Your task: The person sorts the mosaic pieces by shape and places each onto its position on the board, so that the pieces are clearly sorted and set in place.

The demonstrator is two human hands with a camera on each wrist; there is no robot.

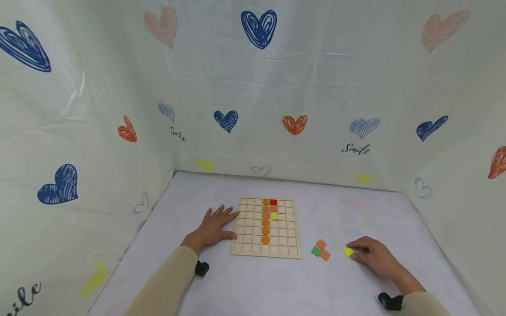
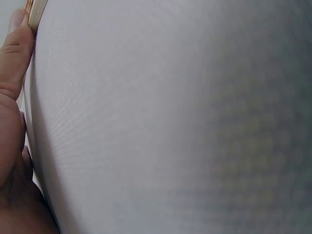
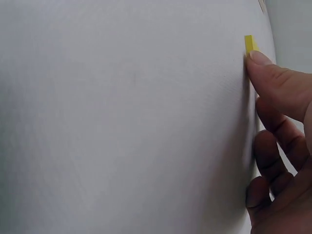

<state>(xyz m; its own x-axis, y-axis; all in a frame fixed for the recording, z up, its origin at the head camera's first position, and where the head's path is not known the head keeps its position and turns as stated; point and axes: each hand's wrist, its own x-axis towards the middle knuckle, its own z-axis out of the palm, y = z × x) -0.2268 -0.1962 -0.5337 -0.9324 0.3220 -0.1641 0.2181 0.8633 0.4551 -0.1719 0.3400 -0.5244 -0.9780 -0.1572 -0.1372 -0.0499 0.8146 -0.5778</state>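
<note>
A wooden grid board [image 1: 248,246] lies on the table, with a column of round orange pieces [image 1: 265,231] on it. Beside the top of that column are a red square tile [image 1: 273,202], an orange square tile [image 1: 274,209] and a yellow square tile [image 1: 274,216]. My left hand [image 1: 211,228] rests with spread fingers at the board's left edge; its thumb touches the board's side in the left wrist view. On the right, my right hand [image 1: 373,254] pinches a yellow tile [image 1: 348,251] between thumb and fingers, at the table surface.
Between the board and my right hand lie a green tile [image 1: 316,250] and two orange tiles, one behind [image 1: 321,244] and one in front [image 1: 325,255]. A white sheet printed with hearts [image 1: 316,145] hangs behind and at both sides of the table.
</note>
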